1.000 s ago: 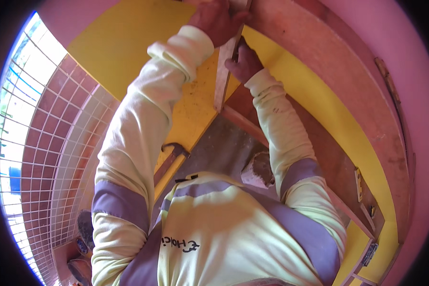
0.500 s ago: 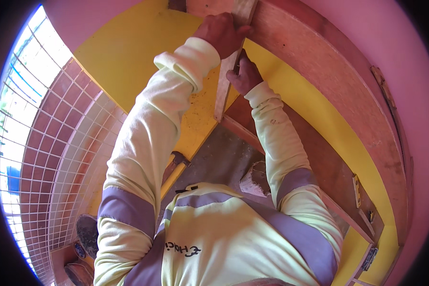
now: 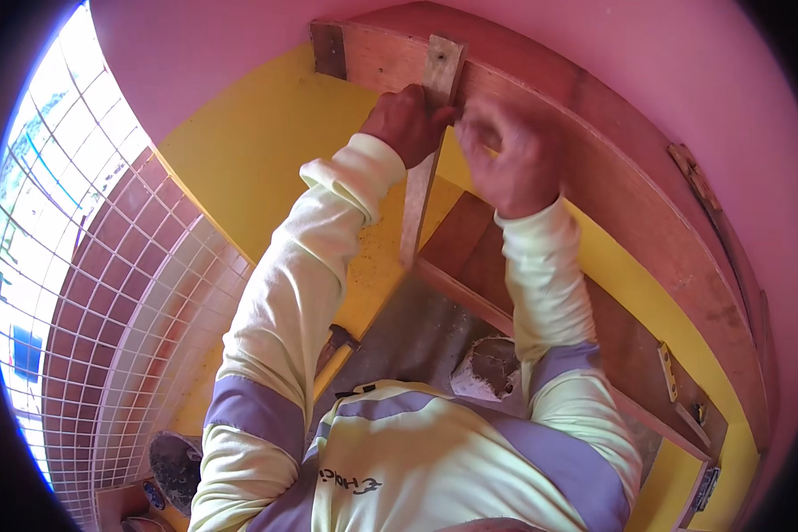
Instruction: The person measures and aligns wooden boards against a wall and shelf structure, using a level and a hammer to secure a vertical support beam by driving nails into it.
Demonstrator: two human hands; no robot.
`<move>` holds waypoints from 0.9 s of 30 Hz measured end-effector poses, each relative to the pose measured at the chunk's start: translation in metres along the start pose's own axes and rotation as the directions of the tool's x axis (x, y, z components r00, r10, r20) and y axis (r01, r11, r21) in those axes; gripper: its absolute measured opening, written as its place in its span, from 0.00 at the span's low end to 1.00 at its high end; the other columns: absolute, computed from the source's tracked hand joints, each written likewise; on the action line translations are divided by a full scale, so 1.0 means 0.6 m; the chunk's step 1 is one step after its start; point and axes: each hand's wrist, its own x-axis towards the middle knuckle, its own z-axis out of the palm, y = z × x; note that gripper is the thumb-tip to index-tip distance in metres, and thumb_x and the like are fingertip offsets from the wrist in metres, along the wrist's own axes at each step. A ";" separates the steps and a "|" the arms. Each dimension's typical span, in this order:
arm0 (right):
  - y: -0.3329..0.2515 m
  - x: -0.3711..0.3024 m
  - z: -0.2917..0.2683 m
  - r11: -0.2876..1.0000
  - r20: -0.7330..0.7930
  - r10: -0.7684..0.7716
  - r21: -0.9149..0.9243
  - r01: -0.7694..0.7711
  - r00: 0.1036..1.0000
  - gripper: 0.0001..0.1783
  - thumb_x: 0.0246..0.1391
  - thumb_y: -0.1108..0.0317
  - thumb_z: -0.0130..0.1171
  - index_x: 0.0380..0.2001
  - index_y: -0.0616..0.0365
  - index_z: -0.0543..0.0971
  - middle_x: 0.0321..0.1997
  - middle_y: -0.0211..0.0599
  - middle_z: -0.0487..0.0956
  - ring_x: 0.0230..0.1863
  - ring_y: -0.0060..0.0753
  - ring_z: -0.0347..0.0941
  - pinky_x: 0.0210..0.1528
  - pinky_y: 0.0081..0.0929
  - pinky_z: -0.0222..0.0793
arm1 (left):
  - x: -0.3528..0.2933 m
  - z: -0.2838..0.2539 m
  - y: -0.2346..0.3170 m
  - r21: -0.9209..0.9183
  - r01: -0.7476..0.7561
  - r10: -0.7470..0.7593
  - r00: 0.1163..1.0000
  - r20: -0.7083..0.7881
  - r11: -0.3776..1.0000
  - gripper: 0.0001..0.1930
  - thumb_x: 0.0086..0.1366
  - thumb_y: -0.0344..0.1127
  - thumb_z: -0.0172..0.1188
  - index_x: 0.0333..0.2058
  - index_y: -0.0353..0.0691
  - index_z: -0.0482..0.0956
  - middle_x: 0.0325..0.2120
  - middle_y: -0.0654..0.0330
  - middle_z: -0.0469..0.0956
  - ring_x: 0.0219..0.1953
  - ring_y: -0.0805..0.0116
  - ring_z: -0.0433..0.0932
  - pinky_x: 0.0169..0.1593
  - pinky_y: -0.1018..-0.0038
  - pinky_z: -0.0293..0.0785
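An upright wooden strip crosses the front of a reddish wooden board, its top end reaching the board's upper part. My left hand is closed around the strip near the board's lower edge, thumb pointing right. My right hand is raised just right of the strip, apart from it and in front of the board. Its fingers look curled but are smeared by motion, so whether they hold anything cannot be made out.
White wire mesh stands at the left beside yellow panels. Below lie a hammer, a rough block and a lower brown shelf. A small level rests at the right. A pink wall is behind.
My right hand has let go of the strip and moved up and to the right. My left hand keeps its hold on the strip. The view has shifted, showing more of the strip's top.
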 end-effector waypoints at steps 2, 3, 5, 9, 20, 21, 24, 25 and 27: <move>0.005 0.057 -0.004 0.976 -0.092 -0.141 -0.177 0.123 0.986 0.20 0.43 0.62 0.64 0.40 0.56 0.75 0.32 0.43 0.78 0.39 0.47 0.75 0.40 0.38 0.71 | 0.004 0.008 -0.009 0.018 -0.046 0.047 0.998 -0.040 0.999 0.18 0.58 0.44 0.60 0.28 0.30 0.71 0.25 0.42 0.77 0.32 0.41 0.76 0.37 0.58 0.73; 0.010 0.088 -0.003 0.949 -0.096 -0.206 -0.262 0.175 0.974 0.21 0.44 0.60 0.65 0.40 0.58 0.75 0.32 0.43 0.78 0.38 0.45 0.75 0.41 0.37 0.70 | 0.007 0.014 -0.013 0.010 -0.039 0.039 0.999 -0.030 0.999 0.18 0.58 0.44 0.60 0.28 0.30 0.71 0.25 0.42 0.77 0.32 0.41 0.76 0.37 0.58 0.73; -0.007 0.132 0.009 0.925 0.057 -0.019 -0.378 0.039 0.998 0.31 0.45 0.54 0.63 0.51 0.56 0.67 0.44 0.46 0.75 0.46 0.47 0.73 0.48 0.39 0.68 | 0.006 0.019 -0.018 -0.074 -0.050 0.045 0.997 -0.069 0.996 0.17 0.58 0.43 0.60 0.29 0.31 0.73 0.27 0.44 0.78 0.34 0.42 0.77 0.38 0.59 0.74; 0.077 0.144 0.063 0.904 0.191 0.037 -0.425 0.049 0.981 0.41 0.46 0.49 0.63 0.59 0.57 0.61 0.53 0.47 0.74 0.50 0.50 0.72 0.53 0.40 0.68 | -0.011 -0.028 0.021 -0.091 -0.061 0.065 0.997 0.033 0.994 0.20 0.58 0.48 0.59 0.33 0.32 0.76 0.29 0.45 0.79 0.35 0.44 0.77 0.41 0.61 0.74; 0.055 0.155 0.055 0.923 0.201 -0.020 -0.372 0.095 0.979 0.41 0.42 0.58 0.68 0.57 0.59 0.61 0.58 0.51 0.66 0.57 0.54 0.65 0.56 0.40 0.65 | -0.404 0.057 -0.185 0.037 0.235 -0.238 0.955 0.179 0.971 0.20 0.54 0.42 0.65 0.40 0.33 0.75 0.31 0.46 0.78 0.35 0.45 0.78 0.39 0.61 0.74; 0.040 0.152 0.048 0.917 0.224 0.038 -0.396 0.055 0.974 0.40 0.42 0.60 0.68 0.57 0.59 0.62 0.57 0.50 0.66 0.55 0.55 0.66 0.56 0.40 0.65 | -0.462 0.062 -0.194 -0.036 0.219 -0.211 0.963 0.166 0.975 0.18 0.54 0.42 0.65 0.37 0.34 0.76 0.29 0.46 0.78 0.34 0.44 0.77 0.37 0.60 0.74; 0.029 0.155 0.043 0.928 0.257 0.091 -0.373 0.012 0.962 0.37 0.43 0.63 0.67 0.56 0.61 0.62 0.56 0.50 0.68 0.53 0.54 0.69 0.55 0.39 0.66 | -0.554 0.051 -0.181 0.079 0.367 -0.363 0.820 0.442 0.927 0.16 0.55 0.41 0.63 0.34 0.33 0.77 0.29 0.42 0.77 0.33 0.44 0.77 0.37 0.59 0.74; 0.030 0.153 0.043 0.948 0.275 0.070 -0.317 0.022 0.959 0.36 0.44 0.64 0.66 0.55 0.61 0.63 0.56 0.50 0.69 0.52 0.53 0.70 0.55 0.38 0.67 | -0.560 0.054 -0.183 0.078 0.361 -0.356 0.818 0.452 0.929 0.16 0.55 0.41 0.63 0.34 0.33 0.77 0.29 0.42 0.77 0.33 0.44 0.77 0.37 0.59 0.74; 0.052 0.147 0.051 0.987 0.267 0.077 -0.159 -0.035 0.961 0.34 0.45 0.65 0.66 0.55 0.61 0.63 0.56 0.50 0.69 0.53 0.51 0.70 0.55 0.36 0.67 | -0.553 0.054 -0.174 0.062 0.408 -0.392 0.808 0.439 0.911 0.15 0.54 0.40 0.63 0.33 0.33 0.77 0.29 0.43 0.77 0.33 0.45 0.77 0.37 0.60 0.74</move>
